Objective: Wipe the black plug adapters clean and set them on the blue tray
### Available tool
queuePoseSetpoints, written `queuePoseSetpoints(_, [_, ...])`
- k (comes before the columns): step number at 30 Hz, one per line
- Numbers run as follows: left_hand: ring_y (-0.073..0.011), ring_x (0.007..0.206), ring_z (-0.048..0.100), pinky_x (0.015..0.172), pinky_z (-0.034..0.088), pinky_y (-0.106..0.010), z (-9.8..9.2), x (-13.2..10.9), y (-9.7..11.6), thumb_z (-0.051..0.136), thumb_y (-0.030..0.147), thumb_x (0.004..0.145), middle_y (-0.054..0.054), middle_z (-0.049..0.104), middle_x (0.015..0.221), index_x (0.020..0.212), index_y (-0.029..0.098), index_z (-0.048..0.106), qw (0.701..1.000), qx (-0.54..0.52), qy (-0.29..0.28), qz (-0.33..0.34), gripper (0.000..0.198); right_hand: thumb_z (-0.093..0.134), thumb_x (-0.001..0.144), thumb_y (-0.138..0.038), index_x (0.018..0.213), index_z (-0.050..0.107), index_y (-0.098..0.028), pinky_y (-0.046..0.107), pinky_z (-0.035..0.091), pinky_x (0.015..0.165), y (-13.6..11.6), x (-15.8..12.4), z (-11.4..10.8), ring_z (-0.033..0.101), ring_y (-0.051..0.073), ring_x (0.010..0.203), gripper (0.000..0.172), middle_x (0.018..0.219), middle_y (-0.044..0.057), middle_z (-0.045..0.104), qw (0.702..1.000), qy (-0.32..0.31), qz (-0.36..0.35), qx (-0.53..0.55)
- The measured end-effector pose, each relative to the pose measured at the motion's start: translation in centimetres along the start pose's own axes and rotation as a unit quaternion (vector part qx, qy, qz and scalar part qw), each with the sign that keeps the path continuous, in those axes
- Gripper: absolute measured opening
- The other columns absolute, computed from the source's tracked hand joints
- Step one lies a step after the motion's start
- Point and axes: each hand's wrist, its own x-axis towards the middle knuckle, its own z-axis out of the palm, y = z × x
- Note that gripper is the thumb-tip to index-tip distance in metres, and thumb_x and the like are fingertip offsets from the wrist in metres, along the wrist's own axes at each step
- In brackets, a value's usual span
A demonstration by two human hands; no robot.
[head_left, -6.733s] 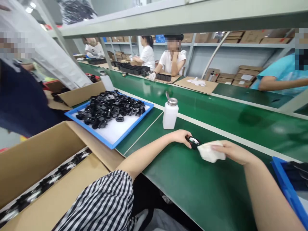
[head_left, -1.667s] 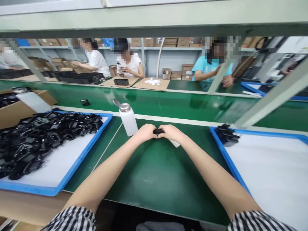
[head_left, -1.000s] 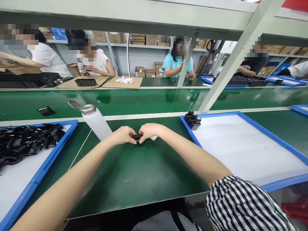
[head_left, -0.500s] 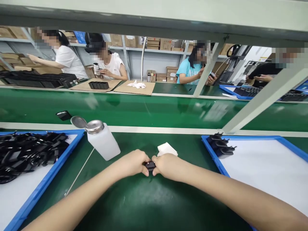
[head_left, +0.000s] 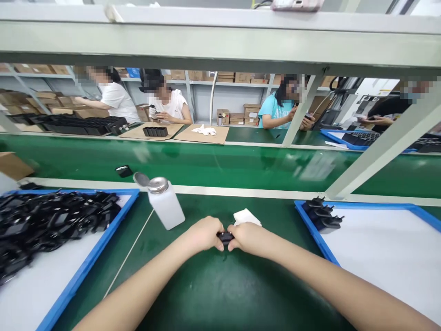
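Mid-belt (head_left: 213, 294), left hand (head_left: 203, 234) and right hand (head_left: 250, 240) fingers pinch a black adapter (head_left: 225, 237).

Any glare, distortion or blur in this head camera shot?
Head view: pale glare streaks the far green conveyor belt, the wide lens tilts the white dispenser bottle, and the black power adapter between the left hand and right hand looks slightly soft.

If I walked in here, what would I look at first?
You'd probably spot the big heap of black plug adapters in the blue-rimmed tray on the left. In the middle, the left hand and right hand pinch a small black adapter, beside a white cloth and a white bottle. On the right, a few adapters sit at the corner of another blue-rimmed tray.
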Motion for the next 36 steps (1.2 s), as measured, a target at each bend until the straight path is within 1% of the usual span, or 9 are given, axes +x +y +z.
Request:
queuePoseSetpoints(7, [-0.01,0.055,0.049,0.047,0.03,-0.017,2.0,-1.6,-1.2,0.054,0.029,0.065,0.003,0.055,0.056,0.077,0.015,0.059,0.989,-0.131,0.059,0.025,0.019,0.054,0.064,-0.037,0.084,0.052,-0.016,0.02,0.032,0.046,0.0,0.0,0.4,0.054,0.016,0.061,0.03,0.069,0.004,0.059,0.999,0.024,-0.036,-0.016])
queuePoseSetpoints(12, [-0.0125,0.073,0.052,0.062,0.036,-0.017,3.3,-2.4,-1.7,0.058,0.035,0.061,-0.004,0.056,0.091,0.099,0.012,0.05,0.979,-0.169,0.118,0.009,0.045,0.052,0.065,-0.033,0.085,0.052,-0.017,0.023,0.031,0.046,0.2,-1.6,-0.8,0.054,0.019,0.062,0.025,0.068,0.004,0.059,0.995,0.068,-0.017,-0.075])
queuePoseSetpoints(15, [-0.0131,0.076,0.052,0.065,0.037,-0.019,3.6,-2.3,-2.3,0.056,0.036,0.061,-0.006,0.052,0.099,0.111,0.011,0.039,0.977,-0.169,0.129,-0.004,0.059,0.049,0.066,-0.034,0.091,0.05,-0.019,0.023,0.034,0.048,2.8,-5.5,-2.4,0.054,0.017,0.058,0.029,0.062,0.001,0.058,0.993,0.104,0.047,-0.021])
queuePoseSetpoints(18, [-0.0121,0.073,0.052,0.063,0.038,-0.019,3.8,-1.3,-3.0,0.051,0.036,0.066,-0.004,0.052,0.098,0.114,0.014,0.034,0.978,-0.151,0.146,0.013,0.056,0.05,0.063,-0.033,0.092,0.05,-0.02,0.024,0.037,0.053,6.8,-11.1,-3.0,0.054,0.016,0.058,0.032,0.063,-0.001,0.059,0.975,0.137,0.159,0.074])
queuePoseSetpoints(23, [-0.015,0.074,0.052,0.057,0.036,-0.021,4.7,1.5,-2.5,0.036,0.032,0.074,0.0,0.057,0.084,0.097,0.02,0.049,0.973,-0.038,0.219,-0.069,0.029,0.05,0.057,-0.023,0.084,0.051,-0.02,0.027,0.041,0.06,12.2,-17.8,-0.1,0.054,0.02,0.069,0.027,0.076,0.002,0.06,0.921,0.138,0.323,0.169])
queuePoseSetpoints(26, [-0.0173,0.075,0.052,0.054,0.036,-0.023,5.4,2.1,-2.0,0.03,0.03,0.077,0.0,0.054,0.093,0.097,0.022,0.049,0.96,0.049,0.263,-0.086,0.029,0.05,0.056,-0.023,0.082,0.05,-0.019,0.027,0.041,0.063,13.5,-18.0,2.2,0.054,0.019,0.07,0.025,0.079,0.003,0.059,0.903,0.141,0.356,0.195])
queuePoseSetpoints(30, [-0.0131,0.072,0.053,0.053,0.036,-0.021,5.8,1.7,-2.4,0.03,0.03,0.077,0.002,0.052,0.096,0.095,0.022,0.05,0.967,0.05,0.248,-0.026,0.028,0.051,0.058,-0.029,0.082,0.045,-0.017,0.028,0.041,0.063,13.8,-16.3,3.9,0.054,0.018,0.067,0.027,0.079,0.005,0.058,0.889,0.171,0.38,0.188])
queuePoseSetpoints(33, [-0.0119,0.07,0.052,0.053,0.037,-0.021,5.7,1.4,-2.7,0.03,0.03,0.077,0.002,0.053,0.093,0.093,0.021,0.051,0.969,0.044,0.243,-0.022,0.028,0.054,0.058,-0.029,0.09,0.039,-0.014,0.029,0.04,0.063,14.1,-15.4,4.9,0.055,0.019,0.066,0.039,0.072,0.006,0.059,0.868,0.193,0.422,0.178])
queuePoseSetpoints(36, [-0.0123,0.069,0.052,0.053,0.037,-0.021,5.6,1.4,-2.6,0.03,0.03,0.077,0.001,0.052,0.092,0.096,0.021,0.05,0.97,0.051,0.237,-0.028,0.029,0.055,0.058,-0.028,0.095,0.035,-0.013,0.028,0.04,0.067,14.3,-15.1,5.7,0.056,0.018,0.07,0.045,0.077,0.008,0.06,0.861,0.213,0.41,0.212])
